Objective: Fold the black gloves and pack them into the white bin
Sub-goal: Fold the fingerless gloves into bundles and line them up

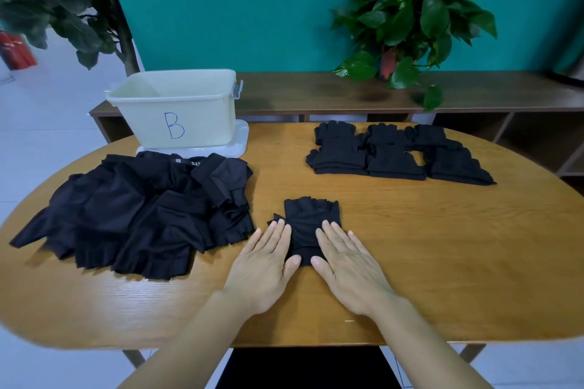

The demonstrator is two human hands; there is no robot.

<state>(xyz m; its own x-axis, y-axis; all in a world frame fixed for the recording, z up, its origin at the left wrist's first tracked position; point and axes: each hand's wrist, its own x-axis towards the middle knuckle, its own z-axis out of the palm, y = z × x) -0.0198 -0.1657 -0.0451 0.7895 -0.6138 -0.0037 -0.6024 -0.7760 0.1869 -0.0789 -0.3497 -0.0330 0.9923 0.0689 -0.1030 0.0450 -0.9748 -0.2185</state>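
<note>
A black fingerless glove (308, 221) lies flat on the wooden table (426, 246), in the middle. My left hand (265, 265) rests flat on the glove's left edge with straight fingers. My right hand (346, 262) lies flat on its right edge, fingers straight too. A loose heap of black gloves (142, 215) covers the table's left side. Neat folded stacks of black gloves (395, 153) sit at the back right. The white bin (177, 107), marked with a blue B, stands at the back left on its lid; nothing shows inside it.
A low dark wooden shelf (347, 91) runs behind the table against a teal wall, with a potted green plant (410, 19) on it. Another leafy plant (63, 3) stands at the far left. The table's front edge is near my forearms.
</note>
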